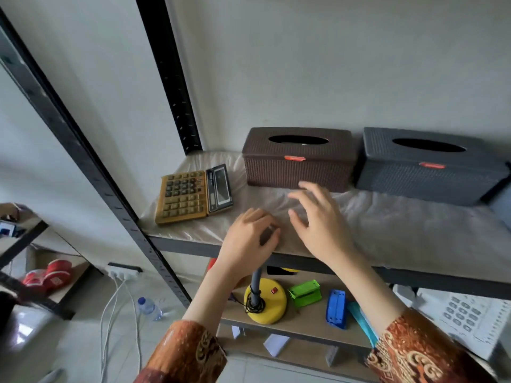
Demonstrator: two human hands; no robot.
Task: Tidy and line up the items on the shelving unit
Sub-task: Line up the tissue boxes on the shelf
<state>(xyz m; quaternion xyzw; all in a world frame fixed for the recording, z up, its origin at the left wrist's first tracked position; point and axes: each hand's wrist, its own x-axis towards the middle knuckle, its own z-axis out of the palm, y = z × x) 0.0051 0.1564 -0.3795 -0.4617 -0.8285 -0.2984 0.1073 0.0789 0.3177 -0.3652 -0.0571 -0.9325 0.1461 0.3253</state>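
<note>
On the top shelf (401, 233), covered with a clear plastic sheet, a gold calculator (193, 193) lies at the left. A brown tissue box (298, 158) and a grey tissue box (425, 167) stand side by side against the wall. My left hand (249, 236) hovers at the shelf's front edge with its fingers curled; whether it holds something small I cannot tell. My right hand (318, 219) is beside it, fingers spread, just in front of the brown box and apart from it.
The lower shelf (304, 331) holds a yellow lamp base (266, 302), a green stapler-like item (305, 293), a blue item (336, 308) and a white keypad device (470, 319). Black uprights (171, 78) frame the unit. A water bottle (149, 308) and cables lie on the floor at left.
</note>
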